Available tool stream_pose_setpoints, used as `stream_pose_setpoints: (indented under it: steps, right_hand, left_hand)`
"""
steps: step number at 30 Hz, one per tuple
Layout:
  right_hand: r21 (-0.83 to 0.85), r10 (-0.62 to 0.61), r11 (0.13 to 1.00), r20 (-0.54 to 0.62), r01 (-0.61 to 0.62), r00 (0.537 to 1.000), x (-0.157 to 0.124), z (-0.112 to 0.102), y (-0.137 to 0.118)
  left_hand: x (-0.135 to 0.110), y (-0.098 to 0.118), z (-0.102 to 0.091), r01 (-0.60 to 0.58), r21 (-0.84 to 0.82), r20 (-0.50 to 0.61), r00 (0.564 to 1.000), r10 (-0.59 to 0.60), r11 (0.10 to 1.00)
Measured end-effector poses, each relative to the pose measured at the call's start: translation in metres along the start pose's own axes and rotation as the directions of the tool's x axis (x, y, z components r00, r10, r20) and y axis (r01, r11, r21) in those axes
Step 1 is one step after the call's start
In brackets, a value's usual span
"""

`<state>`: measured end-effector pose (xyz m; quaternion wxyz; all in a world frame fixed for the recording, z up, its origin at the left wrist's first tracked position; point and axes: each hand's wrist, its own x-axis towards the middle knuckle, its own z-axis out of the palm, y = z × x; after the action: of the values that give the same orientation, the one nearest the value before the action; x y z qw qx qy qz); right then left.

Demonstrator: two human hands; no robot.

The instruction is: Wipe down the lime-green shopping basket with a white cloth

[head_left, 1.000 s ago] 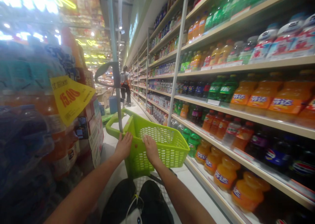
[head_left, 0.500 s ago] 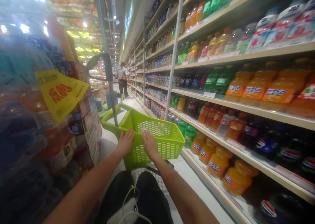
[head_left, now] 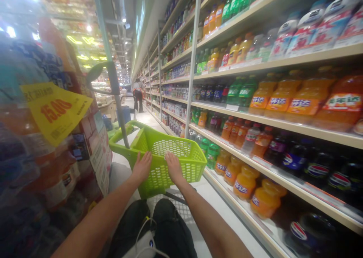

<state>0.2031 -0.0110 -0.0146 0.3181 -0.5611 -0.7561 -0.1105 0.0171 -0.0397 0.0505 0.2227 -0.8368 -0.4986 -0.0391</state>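
Observation:
A lime-green shopping basket (head_left: 170,174) with perforated walls stands in front of my knees, tilted to one side in view. My left hand (head_left: 143,165) holds its near rim left of the middle, fingers hooked over the edge. A short way to the right, my right hand (head_left: 173,165) grips the same rim with bent fingers. A small pale patch shows at the right fingertips; I cannot make out what it is. The basket's grey pull handle (head_left: 117,99) rises upright from its left end. The visible inside of the basket shows bare green mesh.
Shelves (head_left: 244,112) of bottled drinks line the right side, with orange soda bottles (head_left: 242,182) low down. Stacked drink packs with a yellow price sign (head_left: 55,110) crowd the left. A person (head_left: 138,95) stands farther down the aisle. A white cabled device (head_left: 147,244) lies at my lap.
The view has shifted right, so the basket and shelves sit farther left in the picture. My right fingers have bent more over the rim. The person down the aisle appears more stooped.

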Motion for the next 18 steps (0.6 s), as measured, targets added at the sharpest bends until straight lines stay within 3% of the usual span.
stream_pose_setpoints:
  steps: [3,6,9,14,18]
  right_hand:
    - [-0.061,0.126,0.99,0.023,-0.124,0.992,-0.011,-0.012,0.036]
    - [-0.081,0.195,0.978,0.012,-0.194,0.981,-0.015,-0.017,0.052]
    - [-0.037,0.136,0.99,0.002,-0.135,0.991,-0.009,-0.011,0.036]
    - [0.057,-0.017,0.998,-0.018,0.018,1.0,0.002,0.003,-0.002]
    - [0.014,-0.002,1.0,-0.015,0.002,1.0,-0.003,-0.003,0.017]
  left_hand:
    - [0.002,-0.004,-0.002,0.005,0.01,0.021,1.0,-0.005,1.0]
    - [0.009,0.002,-0.009,0.043,0.025,0.037,0.998,-0.044,0.999]
    - [0.02,0.018,-0.016,0.111,0.026,0.058,0.992,-0.112,0.993]
    - [0.027,0.043,-0.011,0.008,-0.034,0.071,0.997,-0.006,0.999]
    - [0.022,0.045,-0.002,-0.016,-0.045,0.064,0.998,0.019,0.999]
